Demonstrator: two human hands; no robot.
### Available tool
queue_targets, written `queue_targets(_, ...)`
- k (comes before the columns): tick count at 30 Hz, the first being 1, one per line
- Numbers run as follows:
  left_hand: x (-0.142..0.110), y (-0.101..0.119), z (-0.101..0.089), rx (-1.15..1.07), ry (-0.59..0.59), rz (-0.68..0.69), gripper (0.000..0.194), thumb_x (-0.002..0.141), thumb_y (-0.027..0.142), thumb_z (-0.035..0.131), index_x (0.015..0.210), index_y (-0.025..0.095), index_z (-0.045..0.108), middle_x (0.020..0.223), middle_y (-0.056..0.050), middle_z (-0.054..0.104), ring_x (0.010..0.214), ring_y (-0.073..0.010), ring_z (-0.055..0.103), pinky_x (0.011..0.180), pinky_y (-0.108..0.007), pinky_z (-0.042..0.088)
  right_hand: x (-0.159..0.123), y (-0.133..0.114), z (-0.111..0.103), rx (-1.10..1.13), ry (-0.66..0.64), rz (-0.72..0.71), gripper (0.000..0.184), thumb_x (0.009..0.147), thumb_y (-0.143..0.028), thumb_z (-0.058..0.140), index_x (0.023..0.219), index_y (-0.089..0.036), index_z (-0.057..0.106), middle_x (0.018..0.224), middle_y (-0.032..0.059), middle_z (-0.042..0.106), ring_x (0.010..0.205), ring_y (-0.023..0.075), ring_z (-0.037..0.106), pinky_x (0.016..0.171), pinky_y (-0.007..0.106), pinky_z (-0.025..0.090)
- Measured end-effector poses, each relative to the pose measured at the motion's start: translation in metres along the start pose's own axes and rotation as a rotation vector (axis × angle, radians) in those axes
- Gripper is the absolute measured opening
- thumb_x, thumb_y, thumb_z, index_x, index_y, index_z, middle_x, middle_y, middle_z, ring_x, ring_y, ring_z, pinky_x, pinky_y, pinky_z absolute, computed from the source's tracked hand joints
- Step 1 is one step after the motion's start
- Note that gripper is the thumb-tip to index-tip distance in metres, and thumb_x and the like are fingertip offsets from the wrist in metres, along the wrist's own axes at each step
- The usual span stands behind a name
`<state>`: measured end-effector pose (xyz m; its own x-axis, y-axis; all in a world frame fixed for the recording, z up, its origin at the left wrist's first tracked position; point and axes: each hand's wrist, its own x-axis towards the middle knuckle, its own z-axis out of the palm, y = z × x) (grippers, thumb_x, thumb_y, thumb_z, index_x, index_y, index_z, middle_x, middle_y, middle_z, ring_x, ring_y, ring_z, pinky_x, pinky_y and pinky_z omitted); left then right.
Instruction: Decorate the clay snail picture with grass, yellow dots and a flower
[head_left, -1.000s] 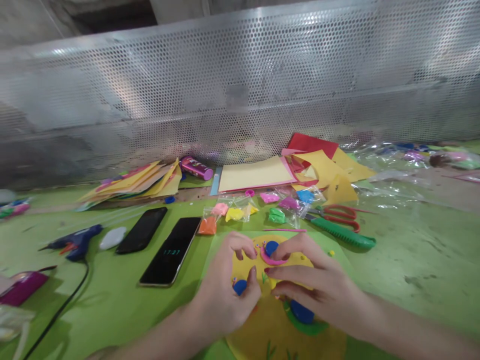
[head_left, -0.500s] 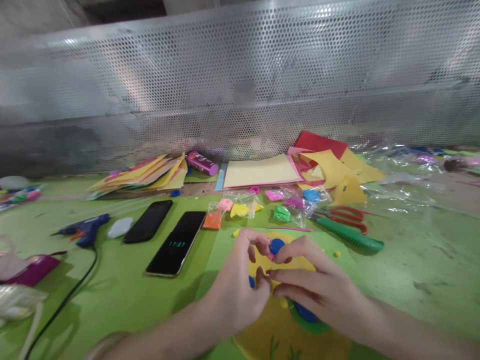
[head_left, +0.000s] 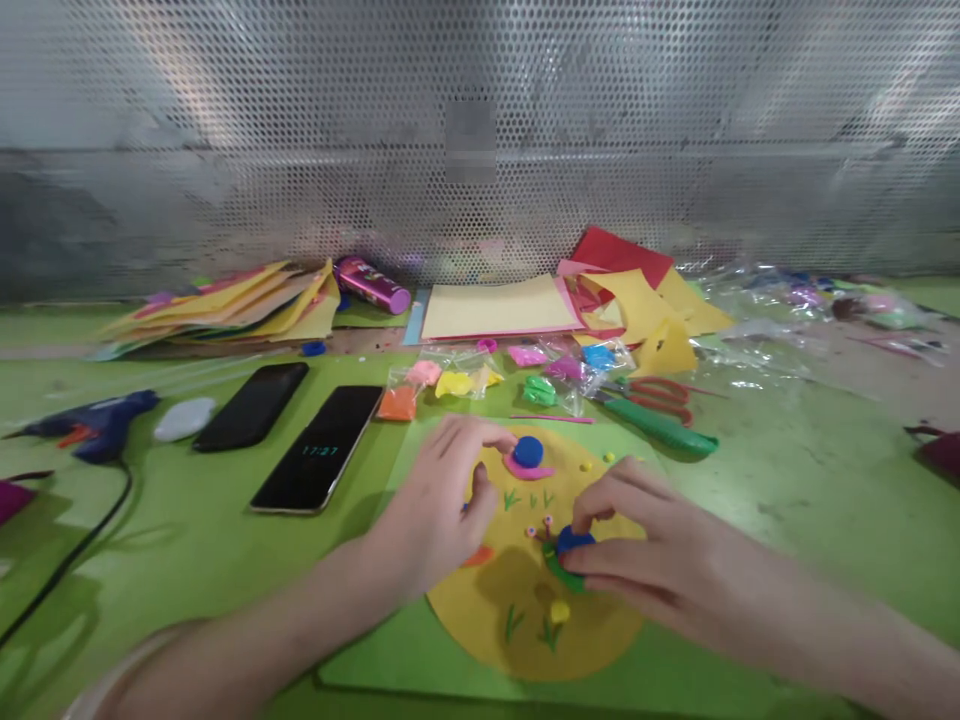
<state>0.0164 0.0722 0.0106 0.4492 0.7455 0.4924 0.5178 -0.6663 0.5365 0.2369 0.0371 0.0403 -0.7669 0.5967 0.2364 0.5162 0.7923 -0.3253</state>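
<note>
"Two hands over the yellow circle (head_left: 540, 655), yeah? What's the R hand (head_left: 667, 550) got?"

"Fingers closed on the lower blue disc (head_left: 576, 541), which sits on a green clay strip (head_left: 561, 574), R of the circle's ctr. Pair of tiny eyes (head_left: 547, 521) on stalks just L of it."

"And the L hand (head_left: 442, 500)?"

"Over the circle's L side, thumb & index apart, nothing seen btwn them. Index tip's right by the upper blue disc (head_left: 529, 452) on its pink clay strip (head_left: 536, 472), near the circle's far edge; can't tell if it touches. Bit of orange clay (head_left: 478, 556) pokes out below that hand, on the circle."

"What else is on the circle?"

"Sm. yellow ball (head_left: 560, 611) & green sprigs (head_left: 551, 634) toward its near edge, more sprigs mid-way up. It's on a green sheet (head_left: 375, 660), on the green counter (head_left: 810, 520)."

"Stuff around it?"

"L of the circle: lit phone (head_left: 319, 450) reading 17:27, dark phone (head_left: 251, 405), then glue gun (head_left: 112, 425), farthest L. Beyond it: sm. bags of colored clay, e.g. an orange pack (head_left: 397, 403). Beyond & R: red-handled scissors (head_left: 664, 395) w/ a green-handled tool (head_left: 664, 428)."
</note>
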Motion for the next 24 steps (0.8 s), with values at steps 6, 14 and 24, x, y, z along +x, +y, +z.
queue_targets(6,0.003,-0.003,-0.001,-0.023,0.005,-0.029,0.034,0.074,-0.002,0.038,0.097,0.02,0.048,0.095,-0.004,0.057,0.094,-0.0186,0.052,0.08,-0.033,0.042,-0.005,-0.008,0.022,-0.058,-0.102,0.02,0.013,0.088,-0.024,0.054,0.096,-0.024,0.063,0.099,0.0055,0.051,0.094,0.0217,0.043,0.079,0.037,0.043)
queue_targets(14,-0.001,-0.001,-0.003,-0.013,-0.024,-0.009,0.035,0.075,-0.001,0.037,0.099,0.021,0.048,0.097,-0.003,0.057,0.095,-0.0187,0.052,0.082,-0.033,0.041,0.004,-0.005,0.019,-0.073,-0.174,-0.015,0.011,0.089,-0.024,0.053,0.085,-0.022,0.063,0.107,0.0042,0.05,0.102,0.0233,0.038,0.084,0.04,0.037)
queue_targets(24,0.001,0.004,-0.007,-0.423,-0.131,-0.26,0.013,0.083,0.018,0.045,0.095,0.02,0.051,0.089,-0.003,0.058,0.079,-0.0166,0.055,0.069,-0.03,0.044,0.013,-0.007,0.004,-0.122,0.136,-0.089,0.011,0.089,-0.02,0.052,0.09,-0.022,0.062,0.104,0.0048,0.054,0.102,0.0232,0.04,0.083,0.039,0.037)
